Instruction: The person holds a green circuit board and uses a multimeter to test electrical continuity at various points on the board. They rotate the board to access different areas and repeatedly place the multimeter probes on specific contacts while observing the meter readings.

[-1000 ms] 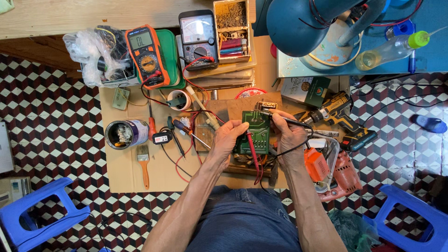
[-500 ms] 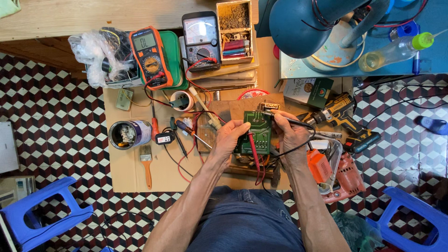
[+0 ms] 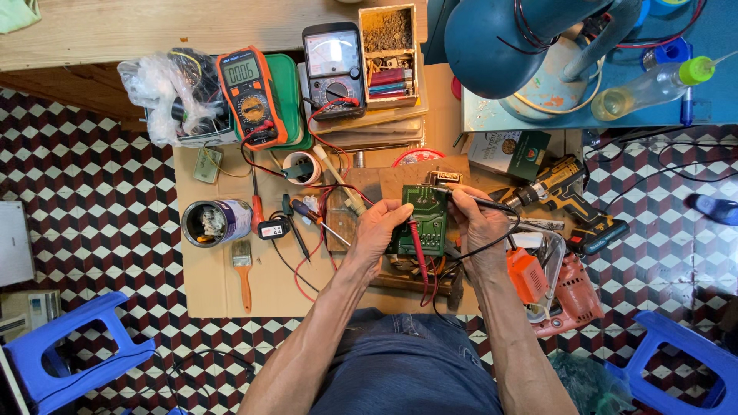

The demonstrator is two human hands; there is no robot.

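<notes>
A green circuit board (image 3: 427, 219) lies on a wooden block in front of me. My left hand (image 3: 380, 230) grips a red test probe (image 3: 417, 244), its tip touching the board. My right hand (image 3: 478, 223) holds a black probe (image 3: 469, 197) whose tip rests near the board's top edge. Red and black leads run from the probes back toward an orange digital multimeter (image 3: 250, 96) standing at the upper left.
A black analogue meter (image 3: 333, 68), a box of small parts (image 3: 390, 46), a tin can (image 3: 217, 222), a paintbrush (image 3: 243, 270), screwdrivers (image 3: 311, 219), a yellow cordless drill (image 3: 565, 200), an orange power tool (image 3: 553, 284), a blue lamp (image 3: 507, 34) and blue stools (image 3: 69, 357) surround the cardboard mat (image 3: 215, 284).
Both hands stay on the board with the probes; only the head camera has shifted slightly.
</notes>
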